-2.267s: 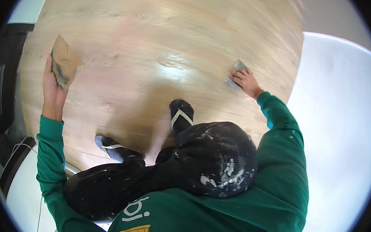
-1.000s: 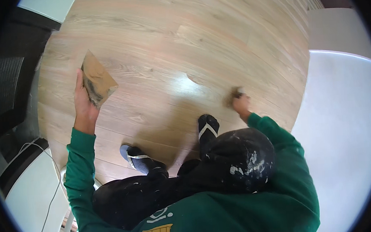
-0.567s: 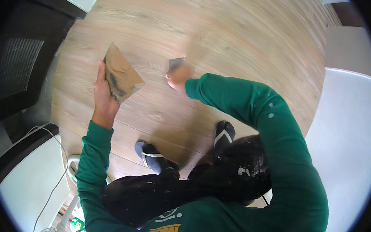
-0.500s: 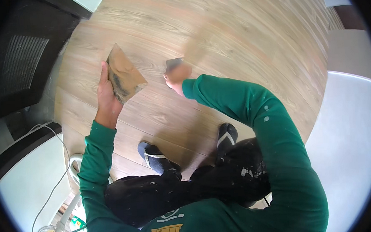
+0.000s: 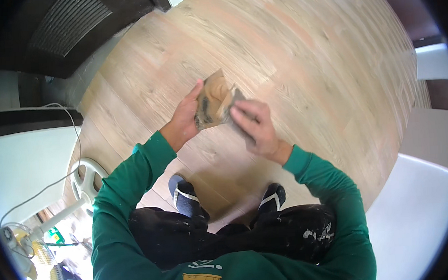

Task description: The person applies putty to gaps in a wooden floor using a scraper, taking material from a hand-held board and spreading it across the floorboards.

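Note:
My left hand (image 5: 184, 117) grips a flat brown plate (image 5: 212, 100) by its left edge, thumb along the top. The plate has tan and dark smears on its upper face. My right hand (image 5: 258, 125) has its fingers closed on a small flat grey scraper (image 5: 238, 95), largely covered by the fingers and somewhat blurred. This scraper meets the right edge of the plate; whether it presses on the face cannot be made out. Both hands are held above the wood-plank floor (image 5: 307, 73), in front of my feet.
Pale and pinkish streaks mark the floor ahead. A dark louvred panel (image 5: 68, 26) stands at far left. Near left are a white panel (image 5: 28, 162), a grey cable (image 5: 77, 133) and a fan with a white base (image 5: 85, 179). White furniture (image 5: 413, 221) borders the right.
My right hand has come back from low over the floor to the plate, bringing the scraper to its right edge. My left hand has moved right with the plate. The view has turned slightly.

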Demonstrator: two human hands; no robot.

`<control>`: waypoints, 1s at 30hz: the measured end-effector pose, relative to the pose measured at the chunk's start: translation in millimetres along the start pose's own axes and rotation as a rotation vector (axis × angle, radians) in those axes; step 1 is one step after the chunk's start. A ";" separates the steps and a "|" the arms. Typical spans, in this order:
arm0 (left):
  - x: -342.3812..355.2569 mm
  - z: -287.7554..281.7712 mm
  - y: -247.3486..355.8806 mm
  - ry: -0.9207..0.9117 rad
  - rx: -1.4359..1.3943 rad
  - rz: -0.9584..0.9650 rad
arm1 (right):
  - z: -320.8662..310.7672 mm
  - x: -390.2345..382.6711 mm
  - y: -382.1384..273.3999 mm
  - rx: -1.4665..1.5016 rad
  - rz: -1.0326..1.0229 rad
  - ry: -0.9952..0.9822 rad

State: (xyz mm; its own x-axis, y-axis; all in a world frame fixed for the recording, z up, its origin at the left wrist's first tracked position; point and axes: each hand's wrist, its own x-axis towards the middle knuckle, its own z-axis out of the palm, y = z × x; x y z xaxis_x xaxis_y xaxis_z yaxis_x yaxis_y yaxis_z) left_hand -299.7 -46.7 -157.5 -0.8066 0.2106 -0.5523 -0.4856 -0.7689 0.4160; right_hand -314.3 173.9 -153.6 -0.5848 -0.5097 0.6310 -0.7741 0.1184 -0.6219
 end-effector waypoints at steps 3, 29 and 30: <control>-5.7 17.8 4.3 -0.030 0.042 0.004 | -0.8 -8.4 27.4 -0.131 -0.030 -0.066; 17.8 10.7 39.2 0.090 0.100 0.193 | -45.3 -64.4 199.4 -0.615 -0.177 -0.930; 16.9 11.4 36.6 0.077 0.100 0.193 | -54.0 -61.4 194.0 -0.646 -0.221 -0.976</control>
State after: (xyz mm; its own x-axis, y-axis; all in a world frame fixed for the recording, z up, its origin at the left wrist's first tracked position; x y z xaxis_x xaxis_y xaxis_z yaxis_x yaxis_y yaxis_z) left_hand -335.0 -64.4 -143.4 -0.8615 0.0160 -0.5075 -0.3590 -0.7260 0.5865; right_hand -441.6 274.3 -288.0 -0.2087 -0.9730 -0.0982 -0.9772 0.2115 -0.0193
